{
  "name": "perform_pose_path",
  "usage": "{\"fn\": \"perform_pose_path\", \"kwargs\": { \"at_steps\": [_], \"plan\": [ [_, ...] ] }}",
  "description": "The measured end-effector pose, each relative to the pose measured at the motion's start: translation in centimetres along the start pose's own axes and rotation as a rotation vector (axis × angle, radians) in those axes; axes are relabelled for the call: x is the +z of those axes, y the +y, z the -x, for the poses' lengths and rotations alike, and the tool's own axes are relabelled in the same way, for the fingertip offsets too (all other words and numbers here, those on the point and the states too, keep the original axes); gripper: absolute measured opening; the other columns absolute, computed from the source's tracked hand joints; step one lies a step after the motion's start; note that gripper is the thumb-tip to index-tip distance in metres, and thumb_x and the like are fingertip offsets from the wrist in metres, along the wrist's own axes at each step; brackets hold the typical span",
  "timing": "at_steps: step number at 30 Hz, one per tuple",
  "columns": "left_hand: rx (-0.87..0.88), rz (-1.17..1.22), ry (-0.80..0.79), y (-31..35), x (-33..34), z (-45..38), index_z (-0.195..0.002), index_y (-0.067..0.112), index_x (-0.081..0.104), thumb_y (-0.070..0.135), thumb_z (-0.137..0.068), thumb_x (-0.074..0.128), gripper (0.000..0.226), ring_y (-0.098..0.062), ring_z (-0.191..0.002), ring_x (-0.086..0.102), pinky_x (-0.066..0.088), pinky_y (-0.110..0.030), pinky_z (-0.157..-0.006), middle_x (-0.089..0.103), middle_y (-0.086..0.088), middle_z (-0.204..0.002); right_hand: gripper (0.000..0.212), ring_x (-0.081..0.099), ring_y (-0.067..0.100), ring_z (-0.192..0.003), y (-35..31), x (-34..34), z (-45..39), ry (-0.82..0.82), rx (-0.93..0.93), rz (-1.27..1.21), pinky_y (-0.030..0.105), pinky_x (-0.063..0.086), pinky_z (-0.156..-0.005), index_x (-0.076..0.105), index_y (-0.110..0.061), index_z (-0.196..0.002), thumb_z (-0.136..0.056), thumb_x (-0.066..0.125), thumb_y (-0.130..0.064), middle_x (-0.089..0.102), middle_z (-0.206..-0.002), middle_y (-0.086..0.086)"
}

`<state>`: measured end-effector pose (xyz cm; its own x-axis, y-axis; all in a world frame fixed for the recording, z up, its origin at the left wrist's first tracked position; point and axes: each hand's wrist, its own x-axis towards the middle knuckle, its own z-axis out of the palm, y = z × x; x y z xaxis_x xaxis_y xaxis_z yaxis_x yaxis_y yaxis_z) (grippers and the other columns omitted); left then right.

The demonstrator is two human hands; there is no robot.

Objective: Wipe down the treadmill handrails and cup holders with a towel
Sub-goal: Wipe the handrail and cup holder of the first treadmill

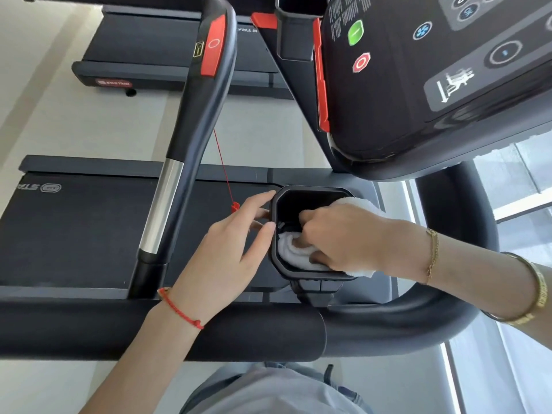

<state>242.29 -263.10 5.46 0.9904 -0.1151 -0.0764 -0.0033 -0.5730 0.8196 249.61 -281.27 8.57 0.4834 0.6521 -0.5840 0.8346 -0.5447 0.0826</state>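
1. The right hand (340,234) reached down into the black cup holder (310,276), and its grip was curled around a white towel (294,249).
2. Most of the towel sat bunched up inside the cup holder, under the fingers.
3. A bit more of the towel stuck out behind the hand, over the far rim of the cup holder.
4. The left hand (227,249) rested against the left outside edge of the cup holder.
5. Its fingers were mostly straight and touched the rim, and its grip held nothing.
6. The left wrist wore a thin red string bracelet (179,307).
7. The right wrist wore a gold chain (433,255), and a gold bangle (534,291) sat farther up that arm.
8. A thick black handrail (89,330) ran across just below the cup holder, and the left arm lay over it.
9. Another handrail (191,115) with a shiny silver part and a red patch went up and away to the left of the cup holder.
10. A thin red cord (222,162) hung down from it, and its red clip hung just beside the left fingers.
11. The dark console (418,85) with a green button and a red button was above the cup holder, to the right.
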Motion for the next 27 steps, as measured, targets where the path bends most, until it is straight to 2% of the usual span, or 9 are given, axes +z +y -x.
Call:
{"fn": "perform_pose_path", "kwargs": {
  "at_steps": [3,6,8,11,14,16,21,24,27],
  "plan": [
    [0.001,0.007,0.008,0.1,0.0,0.0,-0.143,0.040,0.042,0.034,-0.100,0.046,0.044,0.016,-0.109,0.053,0.038,0.001,-0.083,0.055,0.033,-0.112,0.022,0.051,0.022,-0.068,-0.2,0.1,0.8,0.129,0.016,0.005,0.036,0.054,-0.064,0.060,-0.026,-0.105,-0.093,0.042,-0.025,0.046,-0.090,-0.004],
    [0.001,0.009,0.014,0.2,0.0,-0.1,-0.142,0.041,0.043,0.031,-0.100,0.048,0.043,0.019,-0.108,0.052,0.038,0.001,-0.080,0.054,0.036,-0.109,0.019,0.054,0.021,-0.072,-0.3,0.3,0.7,0.215,0.047,0.017,0.037,0.053,-0.063,0.055,-0.027,-0.105,-0.090,0.045,-0.020,0.048,-0.096,-0.002],
    [0.002,0.005,0.008,0.1,0.0,-0.1,-0.142,0.041,0.042,0.031,-0.101,0.047,0.042,0.018,-0.108,0.052,0.038,0.000,-0.082,0.056,0.033,-0.111,0.018,0.051,0.020,-0.072,-0.3,0.6,0.1,0.170,0.061,0.021,0.033,0.049,-0.060,0.056,-0.026,-0.099,-0.091,0.042,-0.019,0.050,-0.102,-0.002],
    [-0.001,0.000,-0.002,0.0,0.0,-0.1,-0.144,0.042,0.041,0.034,-0.101,0.046,0.044,0.014,-0.110,0.054,0.037,0.001,-0.088,0.056,0.031,-0.115,0.020,0.046,0.021,-0.070,0.0,0.5,-0.6,0.072,0.059,0.047,0.028,0.034,-0.050,0.060,-0.025,-0.107,-0.095,0.047,-0.034,0.044,-0.100,-0.006],
    [-0.002,-0.008,-0.007,0.0,0.0,-0.1,-0.145,0.041,0.040,0.033,-0.101,0.046,0.045,0.013,-0.110,0.054,0.038,0.000,-0.089,0.055,0.030,-0.115,0.029,0.048,0.024,-0.070,0.4,0.5,-0.8,-0.005,0.059,0.036,0.031,0.039,-0.056,0.061,-0.024,-0.110,-0.093,0.049,-0.044,0.048,-0.099,-0.005],
    [-0.002,-0.017,-0.012,0.0,0.0,-0.1,-0.146,0.041,0.039,0.035,-0.101,0.045,0.046,0.012,-0.110,0.055,0.038,-0.001,-0.091,0.056,0.027,-0.117,0.027,0.055,0.024,-0.071,0.4,0.5,-0.7,-0.031,0.074,0.030,0.032,0.045,-0.059,0.066,-0.024,-0.103,-0.089,0.051,-0.043,0.057,-0.095,-0.005],
    [0.014,-0.051,-0.015,-0.1,0.0,0.1,-0.149,0.039,0.036,0.038,-0.101,0.042,0.048,0.005,-0.116,0.055,0.046,-0.021,-0.099,0.060,0.016,-0.126,0.028,0.059,0.025,-0.069,0.7,0.3,0.2,-0.049,0.093,-0.036,0.028,0.039,-0.053,0.066,-0.023,-0.086,-0.092,0.042,-0.036,0.065,-0.078,0.000],
    [0.024,-0.062,-0.014,-0.2,0.0,0.1,-0.150,0.038,0.036,0.038,-0.101,0.042,0.049,0.000,-0.119,0.055,0.045,-0.026,-0.103,0.059,0.014,-0.129,0.037,0.062,0.025,-0.072,0.5,1.1,1.0,0.113,0.091,-0.089,0.035,0.052,-0.067,0.064,-0.024,-0.083,-0.091,0.031,-0.039,0.064,-0.076,-0.003],
    [0.028,-0.060,-0.003,-0.4,0.0,0.0,-0.150,0.039,0.036,0.038,-0.100,0.043,0.050,-0.001,-0.117,0.056,0.046,-0.027,-0.103,0.058,0.015,-0.126,0.047,0.061,0.023,-0.080,-0.3,2.4,2.2,0.495,0.103,-0.177,0.035,0.047,-0.076,0.068,-0.027,-0.098,-0.093,0.024,-0.040,0.060,-0.086,-0.004]
  ]
}}
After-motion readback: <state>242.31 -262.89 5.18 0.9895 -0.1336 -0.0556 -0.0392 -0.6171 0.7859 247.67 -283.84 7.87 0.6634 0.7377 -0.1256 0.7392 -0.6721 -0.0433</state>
